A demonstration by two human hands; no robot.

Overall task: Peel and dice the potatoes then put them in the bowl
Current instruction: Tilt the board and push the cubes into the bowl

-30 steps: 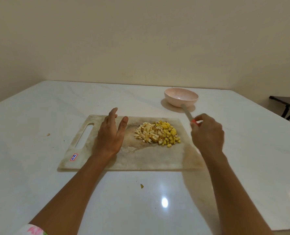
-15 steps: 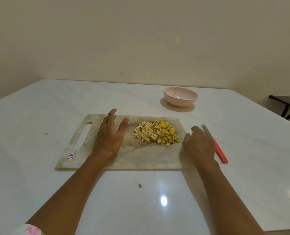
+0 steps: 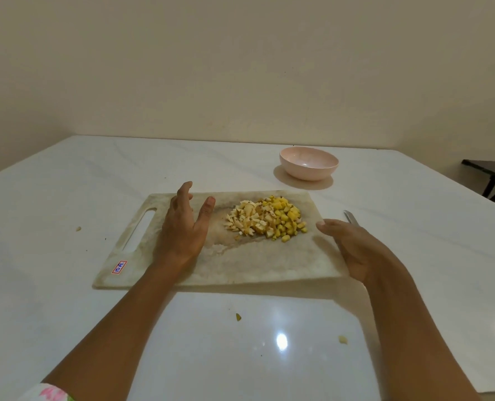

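White table [image 3: 67, 183] bears cutting board [image 3: 240, 264], pink bowl [image 3: 309, 172], knife [image 3: 351, 217], scraps [image 3: 238, 317].

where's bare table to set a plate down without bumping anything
Widest bare patch: the table left of the cutting board. Also the near strip before the board, between the forearms, bar small scraps. Crowded: the board's right end, with diced potatoes, right hand, knife, and bowl beyond; left hand over its middle.

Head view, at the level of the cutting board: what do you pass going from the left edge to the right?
crumb on the table → cutting board's handle slot → left hand → diced potatoes → right hand. The knife and the bowl overlap others, so they are left out.
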